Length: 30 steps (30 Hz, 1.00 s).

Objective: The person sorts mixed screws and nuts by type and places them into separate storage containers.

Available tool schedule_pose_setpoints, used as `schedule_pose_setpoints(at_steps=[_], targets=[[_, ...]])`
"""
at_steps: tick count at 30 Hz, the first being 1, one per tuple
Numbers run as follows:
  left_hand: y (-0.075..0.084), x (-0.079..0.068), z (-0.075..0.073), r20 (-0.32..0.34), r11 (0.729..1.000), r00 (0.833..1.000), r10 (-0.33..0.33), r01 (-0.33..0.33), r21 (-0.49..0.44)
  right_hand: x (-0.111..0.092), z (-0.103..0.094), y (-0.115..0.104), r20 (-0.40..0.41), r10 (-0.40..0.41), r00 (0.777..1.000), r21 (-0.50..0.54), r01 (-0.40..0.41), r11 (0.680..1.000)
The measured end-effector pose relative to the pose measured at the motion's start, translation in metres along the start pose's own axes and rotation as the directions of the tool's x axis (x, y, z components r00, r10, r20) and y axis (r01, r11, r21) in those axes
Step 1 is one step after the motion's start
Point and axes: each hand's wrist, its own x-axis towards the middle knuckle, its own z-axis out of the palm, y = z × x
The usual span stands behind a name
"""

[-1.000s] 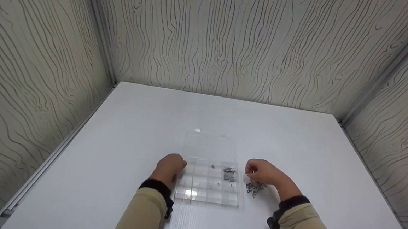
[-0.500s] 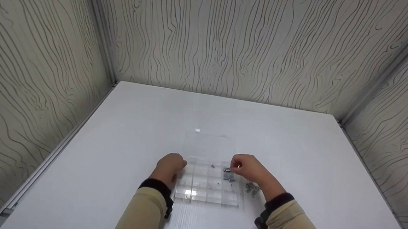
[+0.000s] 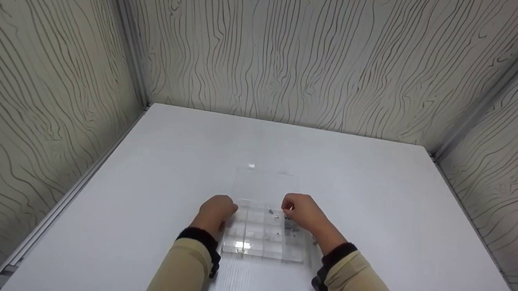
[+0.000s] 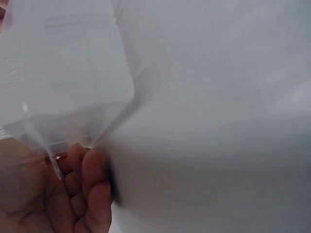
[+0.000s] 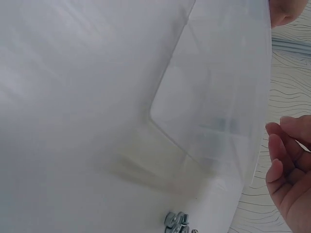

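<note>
A clear plastic compartment box (image 3: 295, 255) lies on the white table with its lid (image 3: 265, 184) folded back. My left hand (image 3: 217, 210) grips its left edge; the left wrist view shows the fingers curled at the corner. My right hand (image 3: 303, 209) is over the box's far right part, thumb and index fingertips close together with nothing visible between them. One small shiny metal piece (image 3: 276, 216) sits in a compartment just left of those fingertips. Darker metal pieces in the right column are partly hidden under this hand. Small metal hardware (image 5: 176, 221) is heaped on the table right of the box.
The white table (image 3: 186, 159) is bounded by wood-grain panels (image 3: 264, 51) at the back and sides. Black bands (image 3: 200, 238) circle both wrists. My right forearm hides most of the loose hardware in the head view.
My right hand has moved left from the hardware heap to over the box. A small metal piece now shows in a compartment beside its fingertips. The left hand stays on the box edge.
</note>
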Motion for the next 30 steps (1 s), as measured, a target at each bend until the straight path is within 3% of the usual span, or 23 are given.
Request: schedule_pose_setpoints(at_steps=[9, 16, 24, 30], targets=[[0.0, 0.002, -0.001, 0.023, 1.0, 1.0, -0.016, 0.016, 0.015, -0.003, -0.007, 0.007, -0.024, 0.02, 0.999, 0.018, -0.02, 1.0], [0.0, 0.003, -0.001, 0.023, 0.999, 1.0, 0.011, -0.012, 0.041, -0.006, -0.02, 0.019, -0.035, 0.078, 0.996, -0.003, -0.078, 0.997], [0.001, 0.002, 0.0, 0.05, 1.0, 0.998, -0.022, 0.023, -0.014, -0.018, -0.033, 0.042, 0.06, 0.116, 0.991, -0.094, -0.11, 0.99], [0.001, 0.002, 0.001, 0.041, 1.0, 0.999, -0.017, 0.018, -0.009, -0.028, -0.041, 0.056, 0.126, 0.226, 0.966, -0.17, -0.204, 0.964]])
